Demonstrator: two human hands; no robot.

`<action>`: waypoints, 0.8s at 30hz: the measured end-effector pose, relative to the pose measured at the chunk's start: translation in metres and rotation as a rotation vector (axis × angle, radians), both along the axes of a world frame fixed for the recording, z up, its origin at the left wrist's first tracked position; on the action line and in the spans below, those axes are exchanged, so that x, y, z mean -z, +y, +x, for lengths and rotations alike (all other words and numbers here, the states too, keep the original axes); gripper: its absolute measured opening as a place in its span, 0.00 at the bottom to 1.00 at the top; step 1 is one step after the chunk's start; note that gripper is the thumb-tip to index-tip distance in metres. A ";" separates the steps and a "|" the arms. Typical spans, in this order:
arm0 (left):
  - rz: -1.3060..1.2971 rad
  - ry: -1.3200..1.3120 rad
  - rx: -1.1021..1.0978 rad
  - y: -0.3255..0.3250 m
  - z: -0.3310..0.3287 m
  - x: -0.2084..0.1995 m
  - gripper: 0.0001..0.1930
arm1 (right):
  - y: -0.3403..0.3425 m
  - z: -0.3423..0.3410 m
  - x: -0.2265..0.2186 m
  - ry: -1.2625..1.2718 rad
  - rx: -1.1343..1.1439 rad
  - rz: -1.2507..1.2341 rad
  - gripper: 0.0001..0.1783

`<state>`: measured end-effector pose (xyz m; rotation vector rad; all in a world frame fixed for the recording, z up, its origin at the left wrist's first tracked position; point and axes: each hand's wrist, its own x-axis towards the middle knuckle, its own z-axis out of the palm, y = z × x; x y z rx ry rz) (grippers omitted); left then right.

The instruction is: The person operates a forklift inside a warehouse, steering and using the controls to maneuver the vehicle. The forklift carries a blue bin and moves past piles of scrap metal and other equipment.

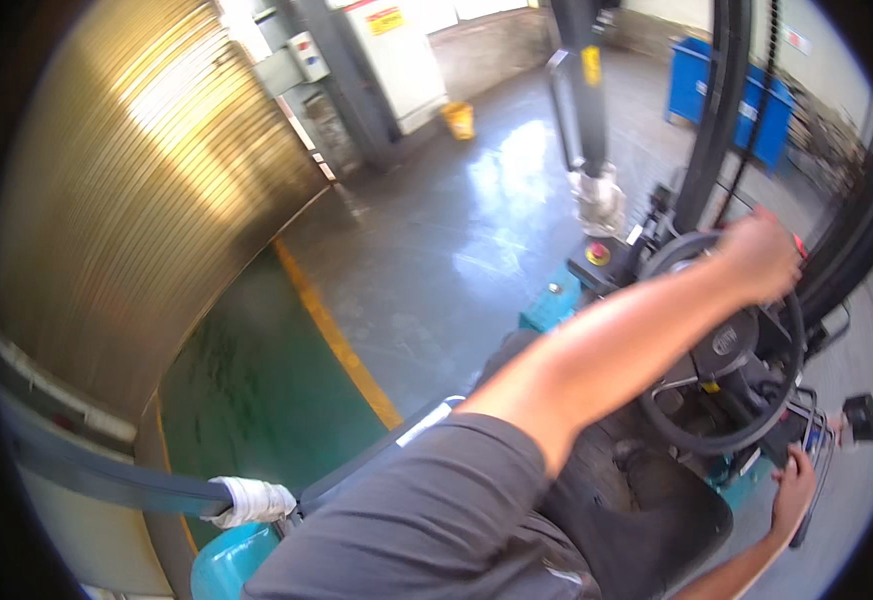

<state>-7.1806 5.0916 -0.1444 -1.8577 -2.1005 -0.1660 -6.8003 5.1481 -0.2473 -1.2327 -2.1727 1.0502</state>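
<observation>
I sit in a teal forklift. My left arm, in a dark grey short sleeve, reaches across to the black steering wheel (pixel 731 440). My left hand (pixel 759 256) is closed over the far right part of its rim; something red shows just past the fingers. My right hand (pixel 794 492) is low at the right, beside the wheel. Its thumb and forefinger are apart, close to a dark control panel (pixel 784 436) with thin levers. Whether the fingertips touch it I cannot tell. A red stop button (pixel 597 253) stands on a black console left of the wheel.
A ribbed metal shutter (pixel 146 150) curves along the left. A yellow line (pixel 336 335) divides green floor from grey. Ahead are a yellow bucket (pixel 458 121), a blue bin (pixel 689 80) and the black mast (pixel 708 120) with its chain. Plastic wraps a cab post (pixel 596 200).
</observation>
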 end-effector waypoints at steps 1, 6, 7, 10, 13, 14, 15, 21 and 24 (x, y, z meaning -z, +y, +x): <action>0.122 -0.213 -0.055 -0.020 -0.021 0.005 0.12 | -0.007 -0.006 -0.003 0.001 0.031 -0.053 0.17; 0.562 -0.259 0.123 -0.141 -0.093 0.049 0.06 | -0.049 -0.056 -0.013 -0.041 0.141 0.056 0.15; 0.531 -0.385 0.138 -0.162 -0.107 0.061 0.05 | -0.053 -0.067 -0.016 -0.057 0.135 0.077 0.15; 0.751 -0.676 -0.022 -0.202 -0.156 0.114 0.19 | -0.045 -0.114 -0.016 0.016 0.177 0.158 0.14; 0.671 -1.138 -0.137 -0.192 -0.202 0.194 0.29 | -0.051 -0.135 -0.011 -0.046 0.341 0.093 0.14; 0.667 -1.339 -0.142 -0.179 -0.215 0.222 0.31 | -0.054 -0.137 -0.007 -0.025 0.373 0.102 0.13; 0.648 -1.543 -0.144 -0.163 -0.227 0.248 0.33 | -0.060 -0.141 0.001 0.005 0.318 0.167 0.13; 0.587 -2.014 0.260 -0.064 -0.309 0.264 0.34 | -0.082 -0.156 0.054 -0.047 0.365 0.477 0.11; 0.574 -1.753 0.267 -0.076 -0.324 0.207 0.42 | -0.090 -0.161 0.062 0.003 0.337 0.547 0.11</action>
